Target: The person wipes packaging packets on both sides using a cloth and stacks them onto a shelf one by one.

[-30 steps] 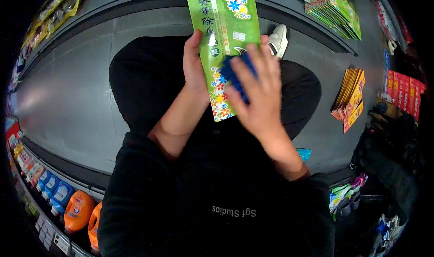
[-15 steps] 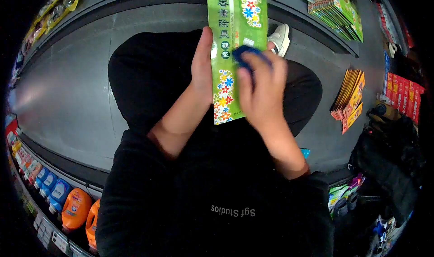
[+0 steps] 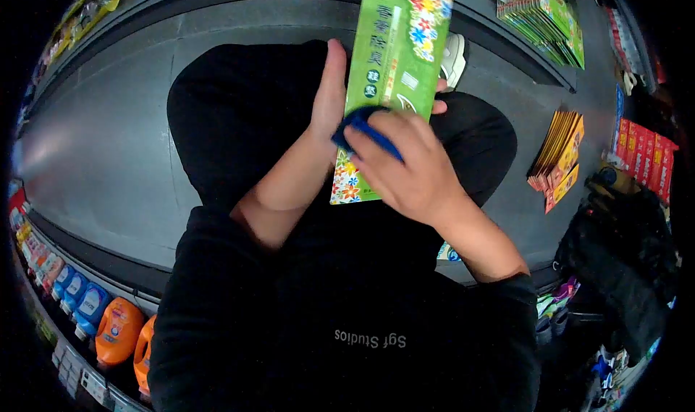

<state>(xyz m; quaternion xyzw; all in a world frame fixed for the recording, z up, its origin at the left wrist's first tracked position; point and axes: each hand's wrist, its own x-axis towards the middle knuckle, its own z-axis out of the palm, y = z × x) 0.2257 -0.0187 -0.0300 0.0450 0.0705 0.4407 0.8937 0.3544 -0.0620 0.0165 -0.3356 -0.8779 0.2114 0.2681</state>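
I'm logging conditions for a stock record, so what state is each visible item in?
Green packet: held, slightly tilted, printed face showing; seal unclear
Blue cloth: bunched against the packet under the right hand
Orange packets: fanned in a pile on the floor
Green packets: stacked
Blue bottles: lined up

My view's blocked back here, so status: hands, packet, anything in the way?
Left hand behind green packet, holding it. Right hand gripping blue cloth over packet's near half. Cloth and right hand hide part of its front.
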